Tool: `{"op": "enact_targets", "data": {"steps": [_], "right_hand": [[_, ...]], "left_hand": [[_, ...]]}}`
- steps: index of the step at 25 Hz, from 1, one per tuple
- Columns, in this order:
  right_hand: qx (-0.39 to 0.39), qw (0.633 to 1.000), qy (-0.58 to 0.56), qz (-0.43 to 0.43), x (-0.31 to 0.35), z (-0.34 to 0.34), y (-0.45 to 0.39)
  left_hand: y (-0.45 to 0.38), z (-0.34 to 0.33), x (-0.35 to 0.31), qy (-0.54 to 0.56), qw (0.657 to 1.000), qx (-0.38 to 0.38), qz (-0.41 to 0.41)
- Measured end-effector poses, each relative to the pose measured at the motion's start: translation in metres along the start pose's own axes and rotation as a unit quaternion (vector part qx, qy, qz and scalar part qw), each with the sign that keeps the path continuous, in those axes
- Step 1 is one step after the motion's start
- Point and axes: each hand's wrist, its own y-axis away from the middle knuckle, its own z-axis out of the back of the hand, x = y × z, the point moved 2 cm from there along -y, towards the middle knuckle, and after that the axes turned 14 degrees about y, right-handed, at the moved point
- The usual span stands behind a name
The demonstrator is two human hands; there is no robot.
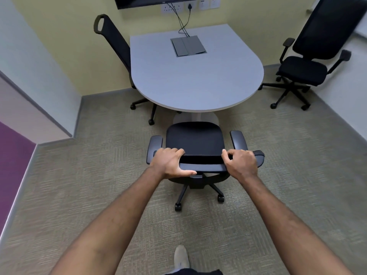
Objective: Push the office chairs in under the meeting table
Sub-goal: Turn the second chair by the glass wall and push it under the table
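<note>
Both grips — left hand (172, 162), right hand (241, 163) — curl over the near chair (195, 140) backrest top. Seat sits just short of the surface (194, 76) edge ahead. Castors on carpet likely drag; stiff top rail looks the best hold.

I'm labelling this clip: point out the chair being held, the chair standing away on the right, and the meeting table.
held chair (195, 138): head view, on the seat cushion.
right chair (302, 69): head view, on its seat.
meeting table (190, 82): head view, bare tabletop.
</note>
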Motion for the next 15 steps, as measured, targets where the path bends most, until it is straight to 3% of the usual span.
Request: {"op": "enact_targets", "data": {"steps": [15], "right_hand": [[0.003,0.999,-0.013,0.031,-0.037,-0.013,-0.074]], "left_hand": [[-0.060,0.005,-0.018,0.001,1.000,-0.009,0.019]]}}
